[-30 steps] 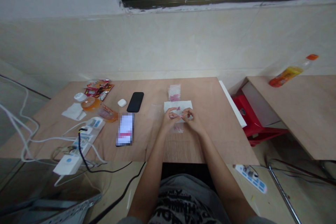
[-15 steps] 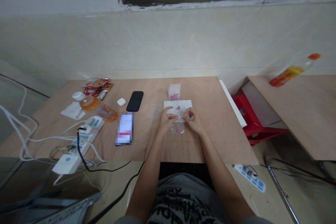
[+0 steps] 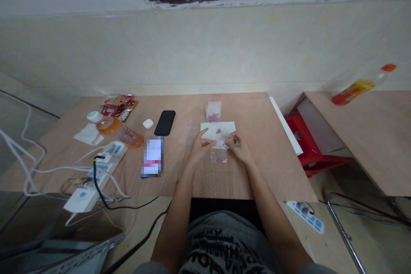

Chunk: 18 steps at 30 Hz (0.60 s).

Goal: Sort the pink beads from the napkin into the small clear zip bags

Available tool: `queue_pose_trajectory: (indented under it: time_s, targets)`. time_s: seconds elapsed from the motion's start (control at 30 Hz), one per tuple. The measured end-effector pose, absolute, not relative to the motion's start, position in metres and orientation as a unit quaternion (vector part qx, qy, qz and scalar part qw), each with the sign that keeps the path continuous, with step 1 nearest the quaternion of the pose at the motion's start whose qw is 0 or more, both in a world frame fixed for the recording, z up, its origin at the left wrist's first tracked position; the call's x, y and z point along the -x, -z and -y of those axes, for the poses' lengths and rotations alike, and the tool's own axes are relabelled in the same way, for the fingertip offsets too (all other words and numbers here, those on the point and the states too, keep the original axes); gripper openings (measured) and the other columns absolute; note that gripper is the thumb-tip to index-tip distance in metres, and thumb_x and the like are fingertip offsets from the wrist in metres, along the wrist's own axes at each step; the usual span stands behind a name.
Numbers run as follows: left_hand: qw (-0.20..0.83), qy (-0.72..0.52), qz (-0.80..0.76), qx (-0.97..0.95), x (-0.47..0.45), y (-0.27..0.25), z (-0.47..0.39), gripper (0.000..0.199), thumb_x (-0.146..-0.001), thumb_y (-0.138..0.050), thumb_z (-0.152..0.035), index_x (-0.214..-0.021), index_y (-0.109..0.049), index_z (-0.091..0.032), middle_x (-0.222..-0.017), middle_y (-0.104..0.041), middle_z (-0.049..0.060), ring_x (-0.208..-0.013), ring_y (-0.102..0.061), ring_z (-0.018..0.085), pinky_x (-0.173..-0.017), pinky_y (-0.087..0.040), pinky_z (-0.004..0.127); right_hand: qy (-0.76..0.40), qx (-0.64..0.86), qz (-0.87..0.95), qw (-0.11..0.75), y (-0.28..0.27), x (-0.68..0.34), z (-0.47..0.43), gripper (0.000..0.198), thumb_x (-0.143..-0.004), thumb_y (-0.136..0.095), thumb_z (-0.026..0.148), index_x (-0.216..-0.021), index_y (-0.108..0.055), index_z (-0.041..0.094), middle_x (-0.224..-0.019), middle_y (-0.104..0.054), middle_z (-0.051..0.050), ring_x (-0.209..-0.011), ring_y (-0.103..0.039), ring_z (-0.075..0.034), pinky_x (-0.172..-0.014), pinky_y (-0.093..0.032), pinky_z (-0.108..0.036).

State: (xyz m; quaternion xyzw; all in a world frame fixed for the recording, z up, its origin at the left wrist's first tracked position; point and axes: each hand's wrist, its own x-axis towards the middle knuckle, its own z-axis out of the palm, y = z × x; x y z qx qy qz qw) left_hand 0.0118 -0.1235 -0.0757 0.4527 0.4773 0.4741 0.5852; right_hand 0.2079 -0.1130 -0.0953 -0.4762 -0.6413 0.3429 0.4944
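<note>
A small clear plastic bag (image 3: 218,154) with a few pink bits at its bottom hangs between my hands. At its upper left corner my left hand (image 3: 202,145) is closed in a pinch, the index finger lifted away. My right hand (image 3: 238,146) pinches the upper right corner. Just beyond the fingertips lies a white sheet of paper (image 3: 210,130), with a little cluster of pink pieces (image 3: 218,131) on it. Behind the paper is another clear bag (image 3: 213,111), holding many pink pieces. An apparently flat clear bag (image 3: 190,132) rests left of my left hand.
On the left are a black phone (image 3: 165,123), a phone with a lit screen (image 3: 152,157), a white case (image 3: 148,123), an orange drink bottle (image 3: 120,132), snack packets (image 3: 120,106) and a power strip (image 3: 96,177) with cables. A red stool (image 3: 308,145) stands right of the table.
My hands have drawn slightly apart, and the bag's top edge now looks stretched straighter between them. The bag has shifted a little to the right.
</note>
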Motion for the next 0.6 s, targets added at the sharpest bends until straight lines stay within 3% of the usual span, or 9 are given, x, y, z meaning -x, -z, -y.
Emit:
queue_pose_trajectory:
  time_s: [0.27, 0.47, 0.6]
  targets:
    - [0.549, -0.500, -0.488, -0.459, -0.0146, 0.0735, 0.1222, 0.075, -0.063, -0.082, -0.032, -0.130, -0.051, -0.017, -0.065, -0.070, -0.002, -0.061, -0.065, 0.014, -0.062, -0.049, 0.023, -0.341, 0.475, 0.644, 0.494, 0.0996, -0.2105, 0.1103, 0.018, -0.078, -0.066, 0.037, -0.087, -0.058, 0.023, -0.076, -0.062, 0.000, -0.070, -0.054, -0.017, -0.068, -0.042, -0.031]
    - [0.556, -0.493, -0.478, -0.468, -0.0134, 0.0687, 0.1252, 0.076, -0.069, -0.079, -0.038, -0.136, -0.048, -0.017, -0.084, -0.076, 0.005, -0.081, -0.071, 0.018, -0.079, -0.053, 0.028, -0.353, 0.477, 0.628, 0.504, 0.0970, -0.2130, 0.1098, 0.023, -0.078, -0.068, 0.039, -0.092, -0.059, 0.024, -0.080, -0.064, -0.001, -0.074, -0.055, -0.018, -0.073, -0.043, -0.033]
    - [0.568, -0.514, -0.476, -0.432, -0.0157, 0.0656, 0.1260, 0.079, -0.067, -0.080, -0.041, -0.136, -0.048, -0.017, -0.087, -0.076, 0.006, -0.083, -0.072, 0.020, -0.083, -0.054, 0.032, -0.418, 0.456, 0.594, 0.515, 0.0917, -0.2092, 0.1144, 0.041, -0.078, -0.070, 0.042, -0.112, -0.055, 0.026, -0.084, -0.066, -0.001, -0.078, -0.059, -0.019, -0.078, -0.047, -0.035]
